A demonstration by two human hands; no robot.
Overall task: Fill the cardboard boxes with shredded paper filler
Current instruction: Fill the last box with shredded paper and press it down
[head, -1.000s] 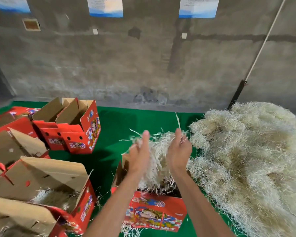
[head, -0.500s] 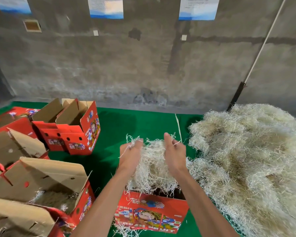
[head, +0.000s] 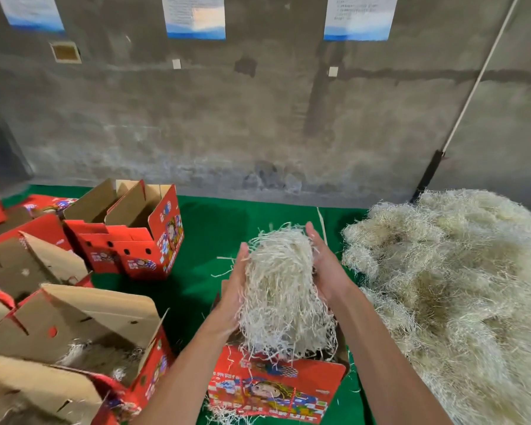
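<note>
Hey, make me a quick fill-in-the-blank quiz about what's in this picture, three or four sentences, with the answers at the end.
1. The left hand and the right hand press a clump of shredded paper from ____ sides.
2. The clump is above a ____ printed box.
3. The big pile of filler lies to the person's ____.
4. The floor covering is ____.

Answers: both; red; right; green
</note>
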